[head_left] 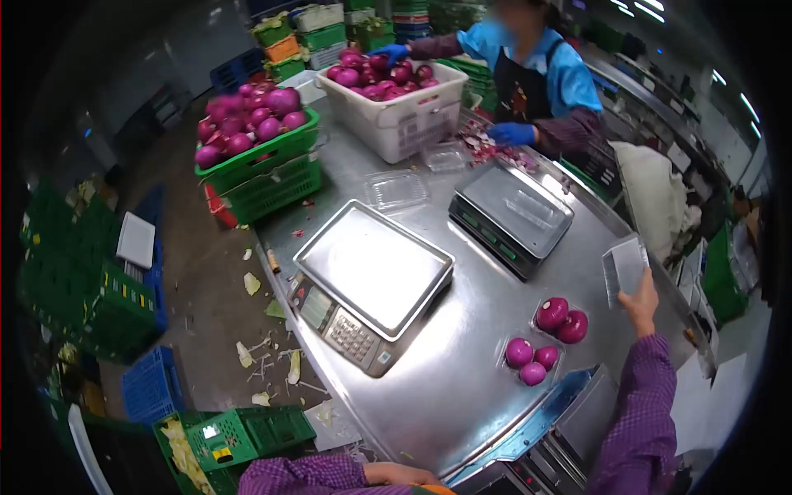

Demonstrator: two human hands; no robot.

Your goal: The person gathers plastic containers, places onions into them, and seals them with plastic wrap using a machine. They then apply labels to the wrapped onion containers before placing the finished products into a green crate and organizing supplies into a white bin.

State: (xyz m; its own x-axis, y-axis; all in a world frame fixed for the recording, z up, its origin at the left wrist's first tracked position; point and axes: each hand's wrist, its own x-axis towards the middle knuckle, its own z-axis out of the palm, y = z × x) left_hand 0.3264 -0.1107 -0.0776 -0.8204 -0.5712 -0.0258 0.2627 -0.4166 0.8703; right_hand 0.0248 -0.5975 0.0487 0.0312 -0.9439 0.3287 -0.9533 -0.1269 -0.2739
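My right hand (642, 304) is closed on the near end of a stack of clear plastic trays (625, 266), held at the table's right edge. To its left, three red onions (569, 322) sit in a clear tray. Three smaller red onions (532, 360) lie in another tray just nearer me. My left hand (404, 474) is low at the bottom edge, in front of my body by the wrapping machine (540, 421); its fingers are hidden.
A silver scale (375, 268) and a dark scale (511, 214) stand on the metal table (462, 330). Behind them are a white crate (404, 124) and a green crate (264, 181) heaped with onions. A co-worker (528, 74) in blue gloves handles onions. Floor crates (247, 433) flank the left.
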